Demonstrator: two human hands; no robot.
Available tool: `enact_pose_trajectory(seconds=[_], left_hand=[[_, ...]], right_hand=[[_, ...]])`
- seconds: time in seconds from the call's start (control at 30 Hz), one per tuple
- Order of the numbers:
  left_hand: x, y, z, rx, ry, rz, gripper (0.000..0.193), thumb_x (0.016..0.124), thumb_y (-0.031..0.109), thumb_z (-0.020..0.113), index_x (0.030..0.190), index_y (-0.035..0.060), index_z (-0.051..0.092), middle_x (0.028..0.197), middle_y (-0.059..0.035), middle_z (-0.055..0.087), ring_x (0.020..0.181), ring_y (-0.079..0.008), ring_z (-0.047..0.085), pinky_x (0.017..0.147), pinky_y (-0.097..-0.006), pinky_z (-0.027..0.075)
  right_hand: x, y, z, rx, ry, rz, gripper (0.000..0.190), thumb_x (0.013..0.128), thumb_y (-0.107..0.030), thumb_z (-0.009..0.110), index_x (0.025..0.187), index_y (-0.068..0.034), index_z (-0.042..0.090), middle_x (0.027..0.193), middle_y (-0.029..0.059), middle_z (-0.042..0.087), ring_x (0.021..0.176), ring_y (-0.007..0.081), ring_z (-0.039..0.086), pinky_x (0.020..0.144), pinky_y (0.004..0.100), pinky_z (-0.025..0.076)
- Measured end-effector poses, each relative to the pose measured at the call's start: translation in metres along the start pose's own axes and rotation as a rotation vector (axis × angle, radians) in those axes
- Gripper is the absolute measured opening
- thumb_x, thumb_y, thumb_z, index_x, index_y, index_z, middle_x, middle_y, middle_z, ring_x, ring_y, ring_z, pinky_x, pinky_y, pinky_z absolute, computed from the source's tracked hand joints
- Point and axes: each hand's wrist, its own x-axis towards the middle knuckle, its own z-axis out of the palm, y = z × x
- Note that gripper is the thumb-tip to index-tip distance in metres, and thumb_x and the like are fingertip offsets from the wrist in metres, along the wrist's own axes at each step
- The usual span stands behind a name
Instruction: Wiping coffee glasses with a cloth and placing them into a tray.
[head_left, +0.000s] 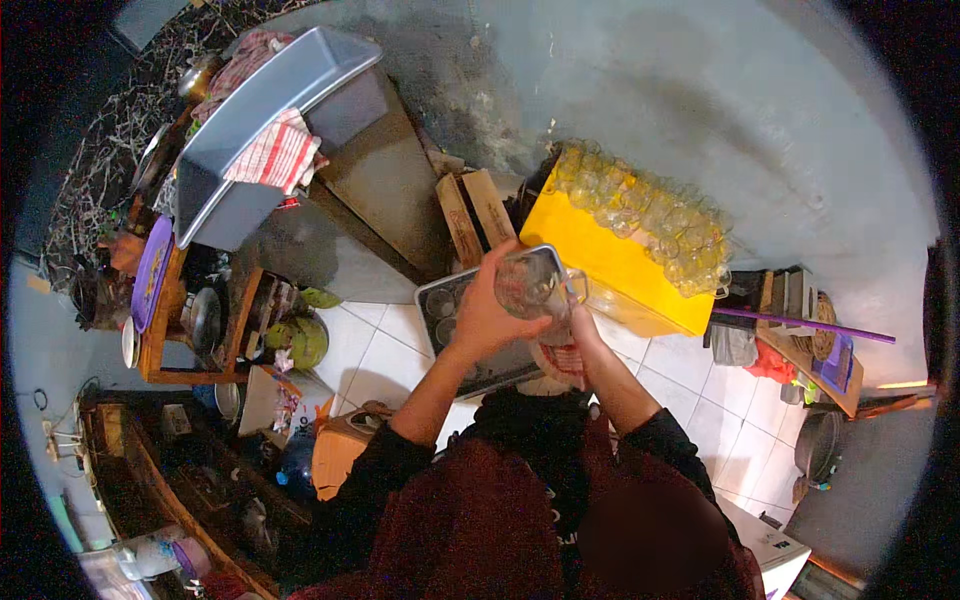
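Above a grey metal tray (491, 369), both my hands are around a clear glass mug (529, 283) with its handle towards the right. My left hand (484, 311) grips the mug's body, thumb along the near side. My right hand (588, 334) is at the handle side. Just below it is a red-and-white striped cloth (561, 360); whether my right fingers also hold the cloth is hidden. Round shapes that look like glasses (441, 303) show at the tray's left end. The rest of the tray is partly covered by my hands and arms.
Many glass mugs (637, 202) crowd the top of a yellow box (600, 262). A large grey basin (277, 94) with a striped cloth (277, 154) over its rim stands upper left. A green gas cylinder (304, 337) and a wooden shelf (161, 330) lie left.
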Motion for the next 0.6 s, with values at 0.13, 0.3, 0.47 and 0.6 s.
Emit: enact_pose_trajectory(seconds=[0.13, 0.3, 0.47, 0.6], left_hand=[[-0.016, -0.029, 0.001, 0.234, -0.145, -0.075, 0.074, 0.045, 0.019, 0.076, 0.108, 0.0042, 0.04, 0.104, -0.0116, 0.047, 0.097, -0.0235, 0.048, 0.081, -0.0343, 0.04], [-0.043, -0.091, 0.008, 0.24, -0.055, -0.144, 0.073, 0.046, 0.019, 0.075, 0.107, 0.0046, 0.037, 0.103, -0.0137, 0.044, 0.095, -0.0264, 0.048, 0.08, -0.0365, 0.04], [-0.068, -0.161, 0.005, 0.419, -0.071, -0.134, 0.073, 0.047, 0.019, 0.074, 0.106, 0.0052, 0.034, 0.103, -0.0143, 0.041, 0.097, -0.031, 0.045, 0.079, -0.0394, 0.039], [-0.077, -0.21, 0.019, 0.47, -0.258, -0.183, 0.071, 0.049, 0.021, 0.072, 0.107, 0.0059, 0.034, 0.105, -0.0153, 0.038, 0.098, -0.0332, 0.042, 0.079, -0.0412, 0.039]], right_hand=[[0.029, 0.036, -0.038, -0.172, 0.088, -0.031, 0.057, 0.078, -0.054, 0.039, 0.096, -0.001, 0.051, 0.078, 0.0107, 0.056, 0.064, 0.0201, 0.053, 0.051, 0.0324, 0.045], [0.014, 0.042, -0.035, -0.029, 0.145, -0.163, 0.042, 0.08, -0.043, 0.046, 0.102, -0.008, 0.048, 0.076, 0.0077, 0.054, 0.055, 0.0195, 0.051, 0.048, 0.0319, 0.044], [0.008, 0.037, -0.06, -0.072, 0.067, -0.03, 0.038, 0.081, -0.041, 0.046, 0.104, -0.01, 0.047, 0.068, 0.0036, 0.05, 0.049, 0.0146, 0.045, 0.044, 0.0272, 0.042], [0.04, 0.055, -0.141, -0.061, 0.026, -0.085, 0.041, 0.081, -0.042, 0.044, 0.102, -0.008, 0.048, 0.063, 0.0018, 0.049, 0.047, 0.0104, 0.044, 0.038, 0.0212, 0.036]])
